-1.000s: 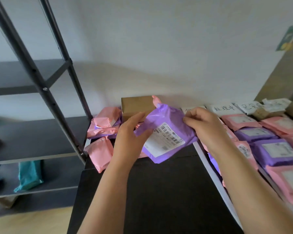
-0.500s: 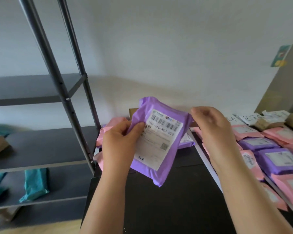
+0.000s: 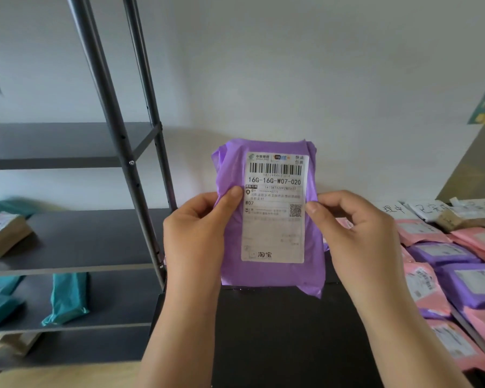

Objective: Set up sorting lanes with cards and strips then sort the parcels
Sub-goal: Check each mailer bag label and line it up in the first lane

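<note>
1. Half a second on, the parcel (image 3: 269,219) has swung from a slant to fully upright and come closer to the person's eyes. The right hand (image 3: 353,228) has slid from the top corner down to the middle of the right edge.
2. It hangs in the air above the far edge of the table (image 3: 291,337), touching nothing but the hands. Its long axis is vertical, and the label (image 3: 275,208) faces the person with the barcode uppermost.
3. Both hands sit level with each other at mid-height, the left hand (image 3: 196,228) on the left edge and the right on the right edge.
4. The left thumb (image 3: 233,194) presses flat on the front at the label's left border. The other fingers are behind the purple wrap, out of sight, so it reads as a pinch.
5. The right thumb (image 3: 312,207) presses by the QR code, with the other fingers curled behind that edge in another pinch. Neither hand is spread.
6. Pink and purple sorted parcels (image 3: 443,253) lie in rows on the right side of the table, with handwritten cards (image 3: 429,210) at that side's far end. The shelf (image 3: 81,236) stands off the table's left side.
7. My guess is that the label is being read. The "W07" line is plain from where I stand.
8. If the parcel belongs in those rows, the right hand is the nearer carrier. The left would need to release first, and the parcel would have to tip from upright to flat.
</note>
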